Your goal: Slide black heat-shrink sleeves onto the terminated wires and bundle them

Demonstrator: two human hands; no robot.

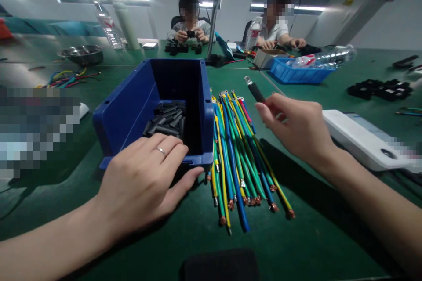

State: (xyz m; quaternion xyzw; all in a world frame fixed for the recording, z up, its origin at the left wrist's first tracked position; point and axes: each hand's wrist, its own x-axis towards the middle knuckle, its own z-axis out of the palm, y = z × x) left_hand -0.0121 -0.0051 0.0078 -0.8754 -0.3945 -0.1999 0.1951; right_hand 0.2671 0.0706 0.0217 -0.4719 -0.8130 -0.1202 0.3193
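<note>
My left hand point(148, 175) is closed over the front lip of a dark blue bin point(207, 109), fingers inside the rim and thumb outside. Inside the bin lies a heap of short black tubes point(169, 118). My right hand point(293, 125) pinches a black-sleeved cable lug point(254, 90), its metal end pointing up and left; whatever continues behind the sleeve is hidden by my fingers. Between my hands, against the bin's right side, lies a bundle of cut wires point(235, 153) in green, yellow, blue and red, with metal lugs at the far ends and mostly bare copper at the near ends.
A white power bank-like device point(362, 140) lies right of my right forearm. Farther back are a blue tray point(296, 77) with a plastic bottle, black blocks point(379, 89) and a steel bowl point(82, 55). Two people point(189, 22) work across the green table point(310, 237). A black object point(220, 265) sits at the near edge.
</note>
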